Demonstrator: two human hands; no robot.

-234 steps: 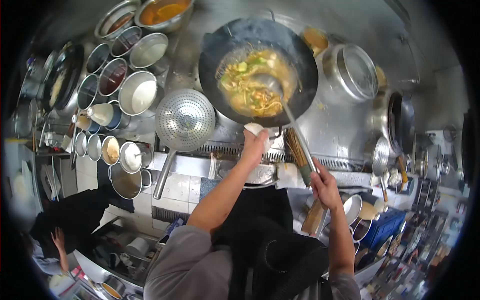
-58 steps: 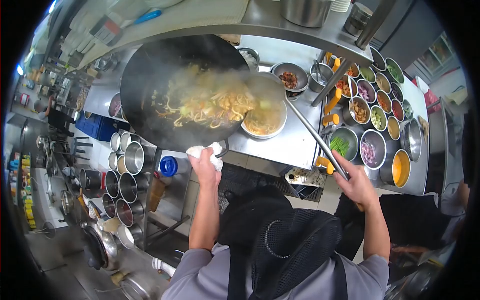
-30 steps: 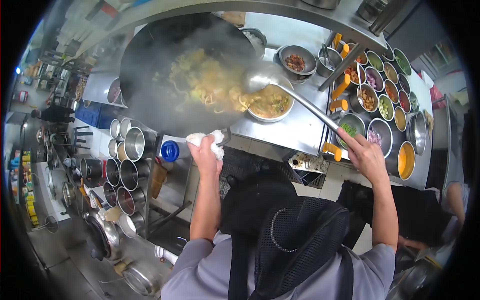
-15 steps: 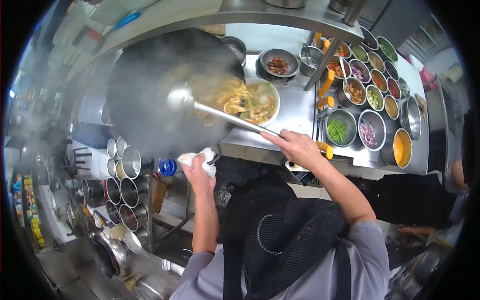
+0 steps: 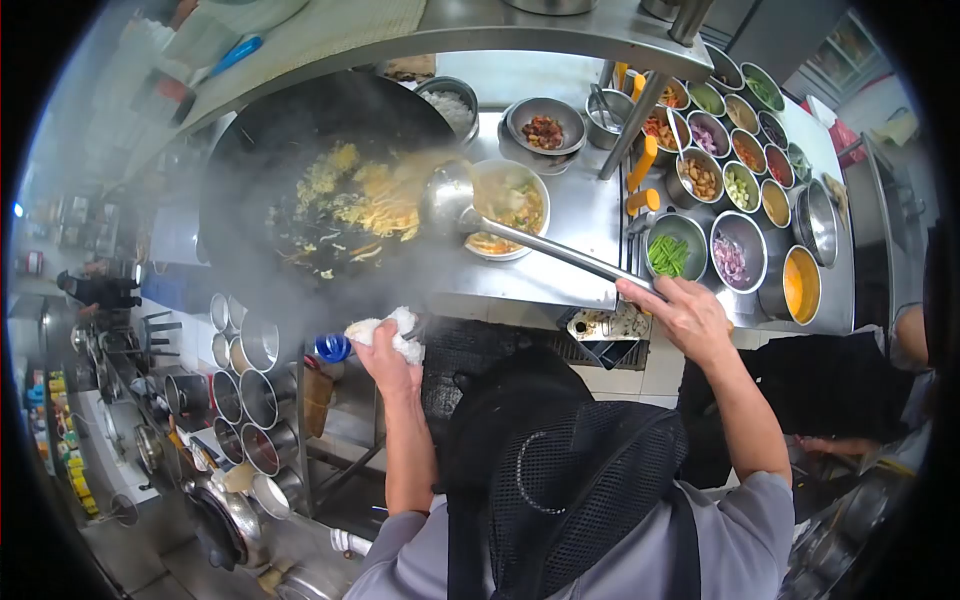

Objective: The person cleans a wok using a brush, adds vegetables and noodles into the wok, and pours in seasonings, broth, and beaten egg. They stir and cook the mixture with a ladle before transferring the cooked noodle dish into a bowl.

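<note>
My right hand [image 5: 688, 318] is closed around the long handle of a metal wok ladle [image 5: 447, 200]. The ladle's bowl hangs between a dark, steaming wok [image 5: 225, 150] and a white bowl [image 5: 546, 215] of soupy food with vegetables. Yellow noodle-like food [image 5: 375, 205] lies on the wok's inner surface, partly veiled by steam. With my left hand [image 5: 388, 362] I grip a white cloth [image 5: 400, 335] at the wok's near edge; whether a wok handle lies inside the cloth is hidden.
Several metal bowls of chopped ingredients, including green beans [image 5: 668, 256] and sliced onion [image 5: 732, 260], stand to the right. A bowl of rice [image 5: 450, 108] sits behind the wok. Overhead runs a steel shelf [image 5: 480, 40]. Stacked metal pots [image 5: 262, 397] are at left; another person's dark apron [image 5: 825, 385] shows at right.
My right hand and the ladle have moved right, the ladle's bowl leaving the wok's middle for the white bowl. The wok has shifted slightly left, and its food shows more clearly through the steam.
</note>
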